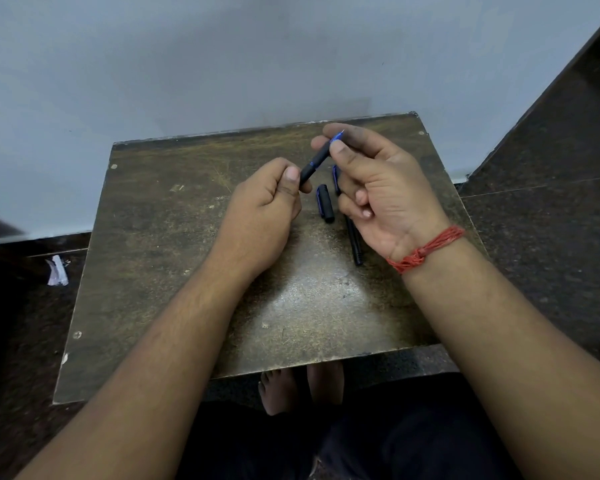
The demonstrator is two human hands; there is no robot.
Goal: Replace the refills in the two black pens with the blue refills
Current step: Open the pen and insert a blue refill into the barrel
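**Head view: both hands on one black pen above the worktop**

Head view, looking down on a small, scuffed brown worktop (160,258) pushed against a pale wall (222,57).

Left hand (262,209): curled closed around the lower end of a black pen (314,164), thumb lying along the barrel. Back of the hand faces the camera.

Right hand (381,188): palm turned up, thumb and forefinger pinched on the upper end of the same pen, right at its blue tip (338,136). The other fingers are loosely curled and hold nothing I can make out. A red thread band (426,251) circles the right wrist.

The pen is held tilted in the air between the two hands, blue tip pointing up and away toward the wall. A thin blue ring shows midway along the barrel. Whether the blue refill is fully seated inside cannot be told.

On the worktop, just below the held pen:
- a black cap with a blue clip (325,203), lying flat between the two hands;
- a second black pen barrel (354,242), lying near the right wrist, its upper part hidden by the right hand;
- a blue-edged piece (335,178) showing beside the right thumb, too covered to identify.

Dark speckled floor (541,237) surrounds the worktop. A scrap of white paper (58,270) lies on the floor at left. Bare feet (279,389) show under the worktop's near edge.
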